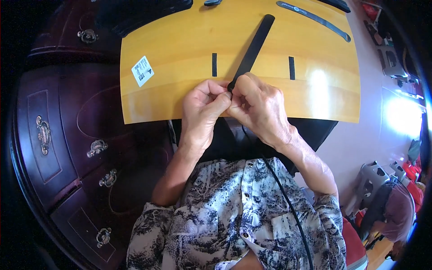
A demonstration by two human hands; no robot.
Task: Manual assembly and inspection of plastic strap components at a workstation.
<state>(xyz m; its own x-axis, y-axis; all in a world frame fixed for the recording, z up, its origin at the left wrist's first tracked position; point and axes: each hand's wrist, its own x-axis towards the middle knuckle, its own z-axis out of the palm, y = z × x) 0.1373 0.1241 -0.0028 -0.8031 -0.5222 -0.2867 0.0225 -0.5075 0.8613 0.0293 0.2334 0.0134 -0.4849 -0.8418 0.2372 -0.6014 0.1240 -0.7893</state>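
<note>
Strap (253,48), black, near end pinched by fingers of left hand (202,108) and right hand (264,108). Rest runs long and straight away from fingers, leaning right, over table (173,63). Right hand nearer far end.

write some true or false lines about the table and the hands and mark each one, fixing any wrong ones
1. The left hand and right hand meet at the near end of a black strap. True.
2. The white label is on the right part of the table. False: the label is on the left part of the table.
3. A short black strip lies left of the strap, and another lies to its right. True.
4. The grey strap is in the left hand. False: the grey strap lies toward the table's far right corner, apart from both hands.
</note>
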